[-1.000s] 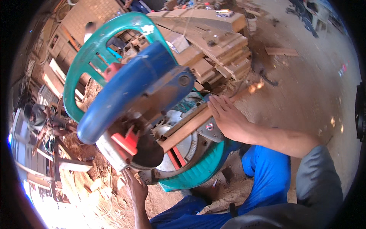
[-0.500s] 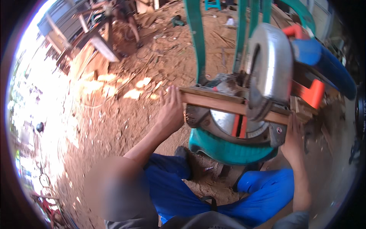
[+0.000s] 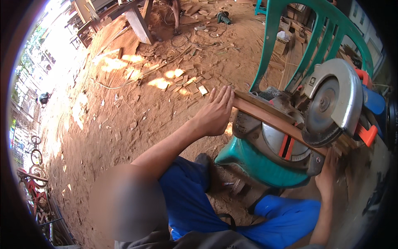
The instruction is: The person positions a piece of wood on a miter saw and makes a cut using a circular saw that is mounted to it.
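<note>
A circular mitre saw (image 3: 334, 92) with a metal guard, orange handle and blue motor housing sits on a green plastic chair (image 3: 259, 166). A long, narrow wooden strip (image 3: 265, 118) lies across its base along the fence, below the blade (image 3: 324, 101). My left hand (image 3: 213, 112) grips the strip's left end, fingers together over it. My right hand (image 3: 325, 174) holds the right end beside the base's corner, its fingertips partly hidden.
Sawdust, wood offcuts (image 3: 188, 87) and loose cable cover the ground (image 3: 103, 137). A person's leg (image 3: 175, 18) shows by a wooden bench (image 3: 139, 25) at the back. A green power tool (image 3: 223, 17) lies behind. Bicycles (image 3: 36, 166) stand at the far left.
My left hand has moved from low beside the saw onto the strip's left end. The view has swung round, so the saw now appears at the right and more ground shows.
</note>
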`<act>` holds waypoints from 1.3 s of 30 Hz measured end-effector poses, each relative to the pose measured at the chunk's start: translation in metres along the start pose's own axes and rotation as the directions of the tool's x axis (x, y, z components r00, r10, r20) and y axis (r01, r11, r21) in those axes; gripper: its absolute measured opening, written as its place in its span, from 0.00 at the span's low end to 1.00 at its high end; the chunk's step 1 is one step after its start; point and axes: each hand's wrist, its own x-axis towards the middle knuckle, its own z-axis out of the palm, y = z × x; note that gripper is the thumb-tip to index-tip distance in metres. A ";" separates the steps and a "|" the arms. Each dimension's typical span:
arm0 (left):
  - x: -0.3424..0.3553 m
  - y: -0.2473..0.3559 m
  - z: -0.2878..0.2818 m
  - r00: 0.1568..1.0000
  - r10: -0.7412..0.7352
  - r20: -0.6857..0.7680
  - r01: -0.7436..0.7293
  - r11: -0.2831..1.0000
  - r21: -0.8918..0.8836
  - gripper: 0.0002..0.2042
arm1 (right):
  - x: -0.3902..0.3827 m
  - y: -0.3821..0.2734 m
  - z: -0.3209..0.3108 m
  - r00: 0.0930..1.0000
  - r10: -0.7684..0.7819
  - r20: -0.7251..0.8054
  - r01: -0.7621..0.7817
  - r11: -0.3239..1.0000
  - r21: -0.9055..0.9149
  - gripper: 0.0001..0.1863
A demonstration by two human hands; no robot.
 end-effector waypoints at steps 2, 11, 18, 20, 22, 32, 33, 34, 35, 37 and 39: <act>-0.003 -0.003 -0.005 0.998 0.037 0.041 -0.037 0.999 -0.001 0.41 | 0.000 -0.002 0.000 1.000 0.008 0.009 -0.008 1.000 -0.009 0.45; -0.004 0.000 -0.004 0.998 0.023 0.057 -0.023 1.000 -0.002 0.38 | 0.000 0.003 0.002 0.997 0.047 0.064 -0.044 0.997 -0.060 0.45; -0.006 -0.004 0.000 0.999 0.051 0.000 -0.051 0.999 -0.019 0.37 | 0.000 0.004 0.004 1.000 0.016 0.023 -0.016 1.000 -0.008 0.43; -0.004 -0.002 0.003 1.000 0.030 0.000 -0.030 0.999 -0.028 0.37 | 0.001 0.004 0.004 0.999 0.035 0.017 -0.035 0.999 0.004 0.42; -0.003 0.001 0.005 1.000 0.011 0.003 -0.011 0.999 -0.037 0.37 | 0.000 0.008 0.006 0.999 0.038 0.027 -0.037 0.999 -0.032 0.41; -0.001 0.011 -0.004 0.994 -0.095 0.047 0.098 0.994 -0.052 0.40 | 0.001 0.005 0.002 0.997 0.059 0.041 -0.061 0.998 0.035 0.42; -0.001 0.011 -0.005 0.992 -0.112 0.058 0.114 0.993 -0.036 0.40 | 0.000 0.006 0.002 0.999 0.040 0.037 -0.041 0.999 0.020 0.43; -0.001 0.011 -0.005 0.992 -0.108 0.061 0.110 0.993 -0.035 0.40 | 0.000 0.008 0.002 0.999 0.021 0.034 -0.021 1.000 0.005 0.43; 0.000 0.012 -0.004 0.992 -0.111 0.059 0.113 0.993 -0.036 0.41 | 0.000 0.009 0.003 0.999 0.025 0.036 -0.025 1.000 0.007 0.43; 0.000 0.013 -0.005 0.992 -0.112 0.061 0.114 0.993 -0.033 0.41 | -0.001 0.011 0.004 0.999 0.003 0.049 -0.002 1.000 -0.011 0.44; 0.001 0.015 -0.006 0.990 -0.129 0.055 0.129 0.992 0.015 0.42 | 0.000 0.012 0.006 0.999 0.000 0.043 0.001 1.000 -0.009 0.43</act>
